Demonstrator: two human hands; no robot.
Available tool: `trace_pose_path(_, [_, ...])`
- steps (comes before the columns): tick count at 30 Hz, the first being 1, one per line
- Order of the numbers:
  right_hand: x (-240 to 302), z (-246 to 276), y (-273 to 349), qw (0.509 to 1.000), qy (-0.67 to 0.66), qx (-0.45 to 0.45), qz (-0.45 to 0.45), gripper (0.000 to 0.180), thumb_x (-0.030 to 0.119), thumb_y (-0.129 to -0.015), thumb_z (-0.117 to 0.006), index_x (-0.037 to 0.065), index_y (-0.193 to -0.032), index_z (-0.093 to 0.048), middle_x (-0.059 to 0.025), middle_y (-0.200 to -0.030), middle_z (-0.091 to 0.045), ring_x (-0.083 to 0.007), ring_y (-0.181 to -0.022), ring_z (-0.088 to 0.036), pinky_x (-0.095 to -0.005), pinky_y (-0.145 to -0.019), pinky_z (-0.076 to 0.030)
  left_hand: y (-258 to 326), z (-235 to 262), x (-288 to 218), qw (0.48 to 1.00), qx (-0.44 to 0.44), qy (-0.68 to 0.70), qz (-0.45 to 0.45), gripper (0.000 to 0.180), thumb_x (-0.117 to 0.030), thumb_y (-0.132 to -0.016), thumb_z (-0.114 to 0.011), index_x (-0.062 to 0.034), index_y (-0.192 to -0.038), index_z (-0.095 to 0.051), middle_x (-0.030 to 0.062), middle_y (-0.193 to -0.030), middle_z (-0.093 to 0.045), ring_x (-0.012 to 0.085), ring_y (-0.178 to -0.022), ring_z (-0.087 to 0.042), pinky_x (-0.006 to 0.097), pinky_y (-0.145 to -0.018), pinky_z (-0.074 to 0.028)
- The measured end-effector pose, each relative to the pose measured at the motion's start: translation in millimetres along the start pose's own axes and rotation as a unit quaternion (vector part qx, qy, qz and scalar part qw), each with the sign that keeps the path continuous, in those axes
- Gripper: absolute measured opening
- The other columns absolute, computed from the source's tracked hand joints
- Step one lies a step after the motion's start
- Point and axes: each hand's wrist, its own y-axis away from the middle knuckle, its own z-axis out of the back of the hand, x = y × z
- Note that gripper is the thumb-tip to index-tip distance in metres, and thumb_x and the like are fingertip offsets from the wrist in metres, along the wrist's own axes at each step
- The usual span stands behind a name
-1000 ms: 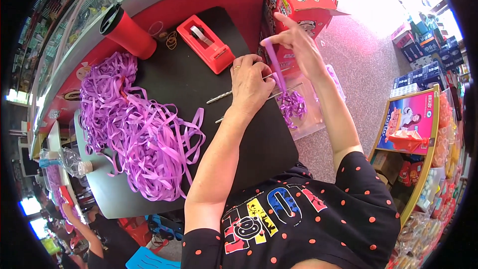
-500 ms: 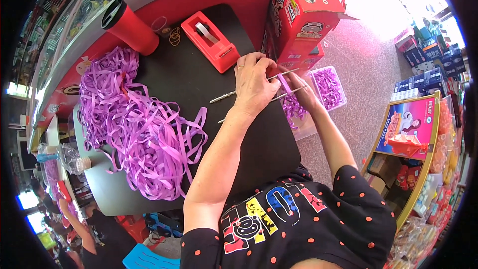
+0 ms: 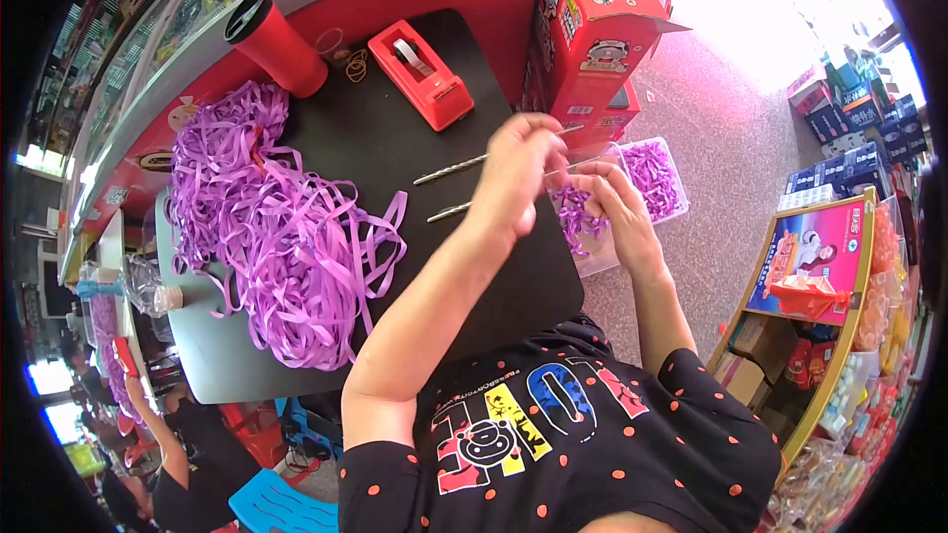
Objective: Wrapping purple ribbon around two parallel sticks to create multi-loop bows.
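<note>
Two thin metal rods with twisted ends [image 3: 451,170] lie across the right edge of the black table [image 3: 331,153], side by side. My left hand [image 3: 518,173] is over them, its fingers curled together near their far ends; what they grip is hidden. My right hand [image 3: 620,199], off the table edge, has thumb and fingers pinched close to the rods, and I cannot make out what is between them. Below the hands, purple ribbon pieces [image 3: 578,222] lie in a clear plastic box [image 3: 600,262]. A large heap of loose purple ribbon [image 3: 286,257] covers the table's left side.
A red tape dispenser [image 3: 423,79], a red tumbler [image 3: 281,49] and rubber bands [image 3: 356,66] stand at the table's back. Beyond the right edge are a red carton [image 3: 602,30] and another box of purple pieces [image 3: 652,178]. A shelf [image 3: 805,306] stands far right; another person's arm [image 3: 158,434] shows lower left.
My left hand has turned and lifted slightly from the rods. My right hand has drawn back toward me, its fingers now bent. The purple strip seen between the rods is no longer visible there.
</note>
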Motion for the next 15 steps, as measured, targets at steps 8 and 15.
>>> trace_pose_path(8, [13,1,-10,0.999,0.032,0.014,-0.018,0.028,0.021,-0.099,-0.045,0.004,-0.121,-0.050,-0.0076,-0.099,-0.064,-0.0008,-0.068,-0.043,-0.0156,-0.062,-0.036,49,-27,85,0.951,0.088,0.180,0.234,0.033,-0.038,-0.097,-0.043,-0.0087,-0.111,-0.050,0.0074,-0.099,-0.056,0.0203,-0.089,-0.055,0.038,-0.081,-0.047])
trace_pose_path(15, [8,1,-7,0.999,-0.032,0.015,-0.016,0.029,0.023,-0.100,-0.043,0.004,-0.120,-0.051,-0.0041,-0.095,-0.064,-0.0011,-0.063,-0.037,-0.0164,-0.058,-0.033,14,-35,97,0.940,0.064,0.332,0.040,0.042,-0.055,-0.096,-0.034,-0.0164,-0.109,-0.044,0.0027,-0.115,-0.045,0.0179,-0.105,-0.043,0.037,-0.093,-0.035])
